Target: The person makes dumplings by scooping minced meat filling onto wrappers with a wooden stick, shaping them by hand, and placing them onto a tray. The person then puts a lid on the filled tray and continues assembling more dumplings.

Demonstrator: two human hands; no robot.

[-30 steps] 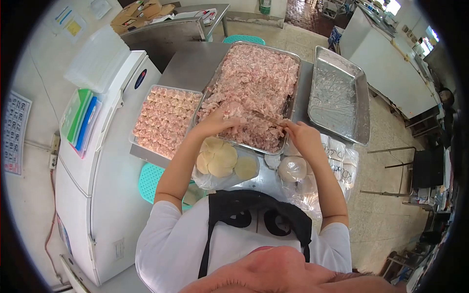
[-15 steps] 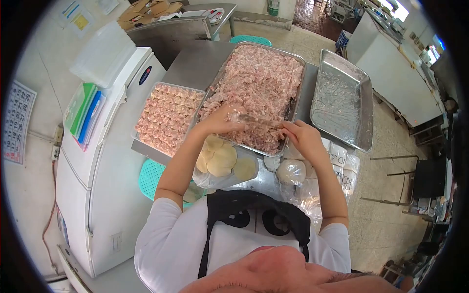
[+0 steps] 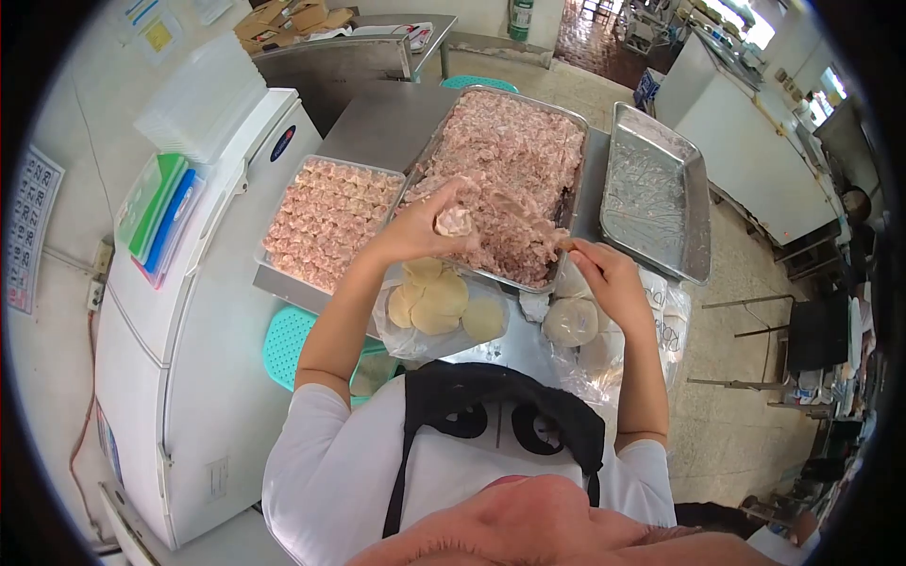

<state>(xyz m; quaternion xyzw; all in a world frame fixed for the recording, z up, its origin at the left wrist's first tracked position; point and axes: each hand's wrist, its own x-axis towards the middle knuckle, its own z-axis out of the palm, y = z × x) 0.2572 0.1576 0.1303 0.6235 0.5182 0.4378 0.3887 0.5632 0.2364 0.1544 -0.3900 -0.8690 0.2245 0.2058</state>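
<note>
The left hand [image 3: 436,219] is half curled, like a little cup, around a small, round, pale ball with pink on top [image 3: 454,223]. It is just over the near left part of a big silver metal tray [image 3: 528,100] full of pink chopped meat [image 3: 514,141]. The right hand [image 3: 609,274] is pinched closed on the light brown handle [image 3: 566,243] of a flat tool. The tool's other end is over the meat and looks smeared with it, so I can't see its shape well.

Near the left hand lie flat, round, pale yellow dough sheets [image 3: 436,304]. To the left, a see-through plastic tray [image 3: 260,257] holds rows of small pink-topped pieces [image 3: 330,222].

I think the step in hand is putting meat into a dough sheet. The next move calls for a soft left grip and a steady tool.
</note>
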